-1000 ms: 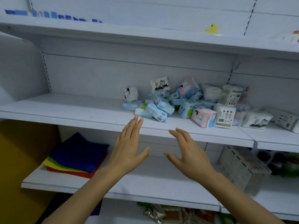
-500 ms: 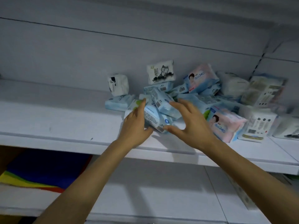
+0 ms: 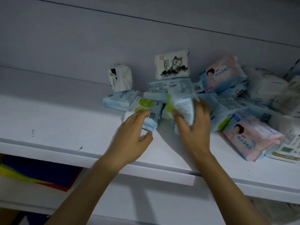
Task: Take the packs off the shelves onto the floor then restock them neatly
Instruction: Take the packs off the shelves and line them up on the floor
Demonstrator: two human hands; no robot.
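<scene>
A heap of wipe and tissue packs lies on the white shelf, right of its middle. My left hand grips a light-blue pack with green circles at the heap's near left edge. My right hand holds a second light-blue pack with a green patch, lifted and blurred by motion. Behind them lie a flat blue pack, a white pack with a dog drawing leaning on the back wall, and a small white pack. Two pink packs lie to the right.
More white and blue packs crowd the shelf's right end. On the shelf below, at the left, lies a stack of coloured cloths, blue on top. The back wall is plain white panelling.
Both hands have closed on packs at the heap's near edge; the right one has lifted its pack. The view has moved closer to the shelf.
</scene>
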